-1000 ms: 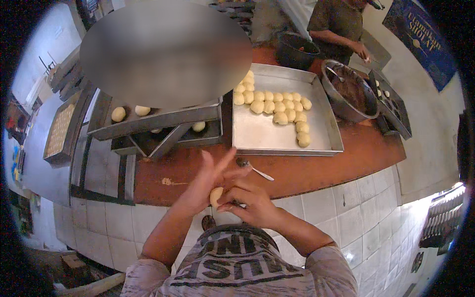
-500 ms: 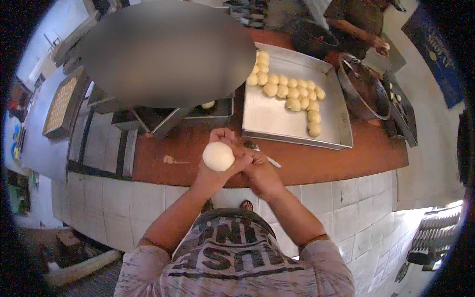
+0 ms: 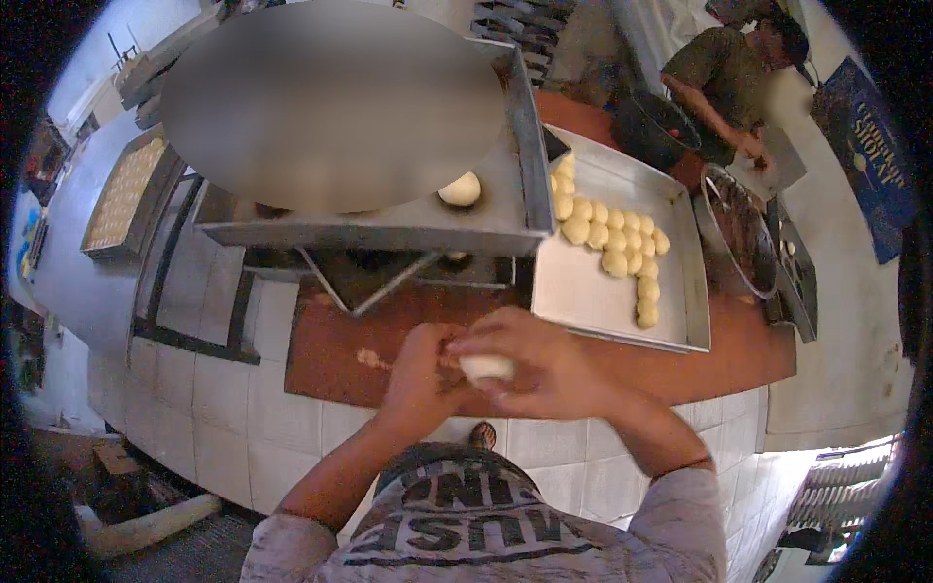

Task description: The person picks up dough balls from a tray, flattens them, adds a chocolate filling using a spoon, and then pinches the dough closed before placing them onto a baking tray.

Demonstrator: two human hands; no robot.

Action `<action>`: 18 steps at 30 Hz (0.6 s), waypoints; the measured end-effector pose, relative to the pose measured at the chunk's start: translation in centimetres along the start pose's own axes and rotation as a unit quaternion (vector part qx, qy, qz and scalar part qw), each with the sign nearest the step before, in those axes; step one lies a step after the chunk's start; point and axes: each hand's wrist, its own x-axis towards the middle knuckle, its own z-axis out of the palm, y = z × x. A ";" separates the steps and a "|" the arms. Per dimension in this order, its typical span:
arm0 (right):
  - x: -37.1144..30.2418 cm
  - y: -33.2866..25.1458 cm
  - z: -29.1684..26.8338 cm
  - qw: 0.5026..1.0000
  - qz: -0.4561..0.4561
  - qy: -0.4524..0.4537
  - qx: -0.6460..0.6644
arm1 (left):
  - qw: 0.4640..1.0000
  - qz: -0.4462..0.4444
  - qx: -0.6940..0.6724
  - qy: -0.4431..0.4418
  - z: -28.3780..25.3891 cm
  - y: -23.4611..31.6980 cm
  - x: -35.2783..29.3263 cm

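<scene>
A pale dough ball (image 3: pixel 486 368) is between my two hands, above the near edge of the brown table (image 3: pixel 330 335). My right hand (image 3: pixel 554 364) curves over it from the right, and its fingers hide part of it. My left hand (image 3: pixel 420 374) is closed against the ball's left side, its fingertips mostly hidden and somewhat blurred. Beyond my right hand stands a shallow metal tray (image 3: pixel 583 306) with rows of yellowish dough balls (image 3: pixel 614 262). Ahead of my left hand is a raised metal tray (image 3: pixel 379 233), with a round dough ball (image 3: pixel 460 189) in it.
Below the raised tray lie darker trays (image 3: pixel 355 303). A metal bowl of brown filling (image 3: pixel 746 228) and a dark bucket (image 3: pixel 656 131) stand right of the shallow tray. Another person (image 3: pixel 724 83) works at the far right. A filled tray (image 3: pixel 124 199) rests on the left counter.
The dough ball bulged from the top of my left fist; now my right hand covers it from the right. The view has shifted, bringing more of the raised tray into sight.
</scene>
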 end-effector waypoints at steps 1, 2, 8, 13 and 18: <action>1.5 0.8 -1.4 1.000 -0.009 0.019 0.022 | 0.999 -0.031 -0.020 0.020 -1.0 -1.1 0.0; 3.4 1.9 -2.9 0.998 -0.017 0.036 0.045 | 0.996 -0.064 -0.041 0.039 -1.9 -2.3 -0.2; 19.1 10.6 -11.0 0.971 0.059 0.229 -0.031 | 0.974 -0.060 0.205 0.077 -2.8 -12.3 -2.4; 27.8 20.8 -12.5 0.906 0.083 0.327 -0.255 | 0.978 -0.064 0.185 0.068 -3.3 -12.3 -1.7; 27.5 30.6 -10.8 0.893 0.188 0.012 -0.409 | 0.979 -0.102 0.176 0.012 -3.7 -12.3 -1.4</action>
